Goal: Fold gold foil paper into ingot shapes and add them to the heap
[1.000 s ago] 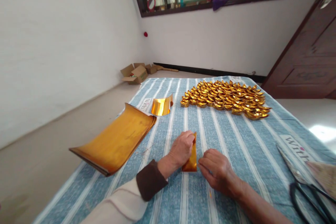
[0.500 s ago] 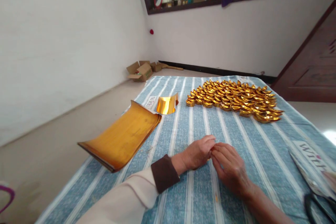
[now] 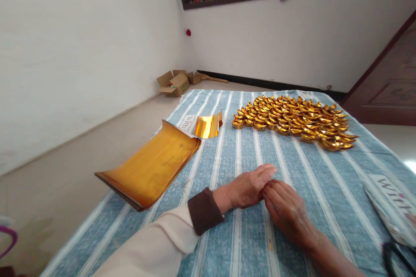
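Cream sleeve [image 3: 156,242]: on the left arm, slanting up from the bottom edge to a dark brown cuff [image 3: 205,210].
Scissors [image 3: 393,231]: lower right of the frame, handles cut by the edge, point toward upper left.
Right hand [image 3: 287,207]: right of lower centre, forearm bare, fingers bent and bunched, tips meeting the left hand; grasp cannot be told.
Left hand [image 3: 248,187]: lower centre, fingers nearly straight, together, directed rightward; any held object is hidden.
Gold sheets [image 3: 156,164]: stacked left of centre on striped cloth [image 3: 247,156], ends curling upward.
Curled gold sheet [image 3: 207,127]: near the stack's far corner.
Folded gold pieces [image 3: 292,117]: massed right of upper centre.
Cardboard box [image 3: 178,84]: on the floor beyond, flaps open.
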Motion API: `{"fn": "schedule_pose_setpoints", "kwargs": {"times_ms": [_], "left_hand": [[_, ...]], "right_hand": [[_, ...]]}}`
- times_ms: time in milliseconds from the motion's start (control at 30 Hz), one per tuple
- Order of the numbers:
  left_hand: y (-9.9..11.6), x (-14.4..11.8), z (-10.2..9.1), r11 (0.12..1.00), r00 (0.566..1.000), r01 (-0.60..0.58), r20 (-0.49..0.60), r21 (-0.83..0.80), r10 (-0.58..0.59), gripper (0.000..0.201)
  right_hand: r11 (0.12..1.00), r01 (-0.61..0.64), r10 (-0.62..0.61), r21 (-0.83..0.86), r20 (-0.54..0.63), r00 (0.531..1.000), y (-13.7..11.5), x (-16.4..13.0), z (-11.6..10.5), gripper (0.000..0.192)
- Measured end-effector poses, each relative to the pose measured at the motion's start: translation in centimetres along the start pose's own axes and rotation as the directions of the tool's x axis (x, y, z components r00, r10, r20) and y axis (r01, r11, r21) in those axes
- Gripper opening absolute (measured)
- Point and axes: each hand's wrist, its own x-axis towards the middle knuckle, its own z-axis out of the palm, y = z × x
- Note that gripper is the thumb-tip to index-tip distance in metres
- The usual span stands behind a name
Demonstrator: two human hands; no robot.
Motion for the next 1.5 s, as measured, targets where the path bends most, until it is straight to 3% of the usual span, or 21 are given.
{"fn": "schedule_pose_setpoints", "kwargs": {"times_ms": [200,367,533,633,900,1100,1500], "left_hand": [[1.3,-2.6,-2.4,0.973,1.0,-0.028,-0.002,0.231,0.03,0.026],[1.5,-5.5,-3.8,0.97,0.996,-0.065,0.076,0.234,0.048,0.017],[1.2,-7.2,-4.0,0.979,0.996,-0.071,0.074,0.193,0.057,0.033],[1.0,-7.5,-4.0,0.987,0.996,-0.067,0.071,0.149,0.057,0.044],[1.0,-7.4,-3.9,0.993,0.999,-0.022,0.043,0.115,0.017,0.042],[1.1,-7.3,-4.2,0.996,0.999,0.011,0.029,0.084,-0.014,0.037],[1.2,-6.9,-4.2,0.999,1.0,0.02,-0.005,0.026,-0.02,0.019]], "right_hand": [[1.0,0.0,0.0,0.0,0.089,0.996,-0.2,0.0,0.0,0.027],[1.0,0.018,-0.015,-0.02,0.122,0.992,-0.3,0.0,0.1,0.022],[0.998,0.035,-0.025,-0.052,0.187,0.982,-0.6,-0.3,0.2,0.017],[0.997,0.029,-0.014,-0.067,0.222,0.975,-0.7,-0.5,0.0,0.02],[0.993,0.058,-0.03,-0.1,0.265,0.964,-0.8,-0.3,-0.4,0.024],[0.988,0.061,-0.013,-0.14,0.321,0.947,-1.1,0.0,-0.6,0.021],[0.981,0.083,-0.026,-0.175,0.305,0.952,-1.1,0.2,-0.8,0.017]]}}
